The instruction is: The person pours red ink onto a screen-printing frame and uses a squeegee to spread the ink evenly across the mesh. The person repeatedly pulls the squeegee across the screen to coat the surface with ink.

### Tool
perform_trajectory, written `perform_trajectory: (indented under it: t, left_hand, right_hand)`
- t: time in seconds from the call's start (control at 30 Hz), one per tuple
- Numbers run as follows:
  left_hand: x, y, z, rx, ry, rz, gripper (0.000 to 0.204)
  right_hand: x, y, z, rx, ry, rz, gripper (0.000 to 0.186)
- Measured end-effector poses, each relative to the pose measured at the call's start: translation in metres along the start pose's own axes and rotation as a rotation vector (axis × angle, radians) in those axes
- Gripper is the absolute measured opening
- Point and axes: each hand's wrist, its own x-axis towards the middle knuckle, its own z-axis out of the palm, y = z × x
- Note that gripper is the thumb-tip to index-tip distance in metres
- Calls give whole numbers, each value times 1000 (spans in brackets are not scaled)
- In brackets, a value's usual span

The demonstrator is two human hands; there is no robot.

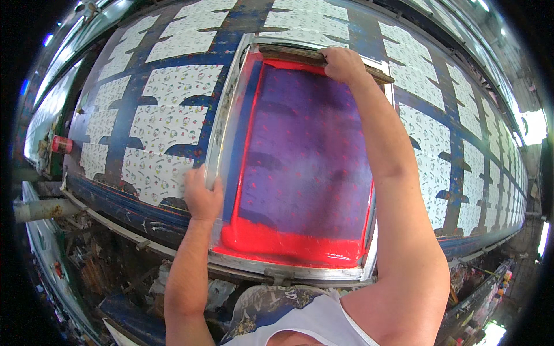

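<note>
White top (311, 326) nearest, person leaning over long blue worktop (231, 41), rows of white printed pieces (166, 124). Metal screen frame (223, 118) lies on it, red ink (294, 248) pooled nearside. Right grip (344, 65) closed around wooden bar (291, 53), far end; left grip (203, 195) half-curled at left rail, hold unclear. Cluttered workshop, glaring light (534, 127) right.

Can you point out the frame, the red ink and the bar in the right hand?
Frame (227, 109): head view, on its left rail.
Red ink (288, 245): head view, on the pool at the near end.
Bar (293, 55): head view, on the stretch left of the right hand (343, 64).
</note>
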Motion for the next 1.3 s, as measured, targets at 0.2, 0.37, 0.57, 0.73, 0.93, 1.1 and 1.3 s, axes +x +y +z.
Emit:
perform_trajectory:
  t: [0.2, 0.37, 0.57, 0.73, 0.93, 1.1, 1.3]
  left_hand:
    - [0, -5, 3, 2, 23, 49, 51]
    - [-1, -5, 2, 32, -12, -5, 54]
    - [-1, -7, 1, 21, -32, -44, 59]
    - [0, -10, 0, 18, -54, -44, 58]
    - [0, -7, -4, 5, -89, -57, 55]
    - [1, -5, -8, -29, -114, -100, 54]
    - [4, -5, -9, 17, -151, -115, 65]
  right_hand:
    - [-28, -13, -11, 31, -80, -53, 41]
    - [-89, -51, -21, 37, -132, -89, 36]
    - [-208, -126, -43, 72, -249, -101, 40]
    - [-313, -192, -51, 63, -198, -110, 34]
    - [-407, -250, -52, 91, -139, -60, 37]
    - [-461, -282, -47, 163, -43, -53, 46]
    - [-486, -283, -47, 113, -183, -143, 60]
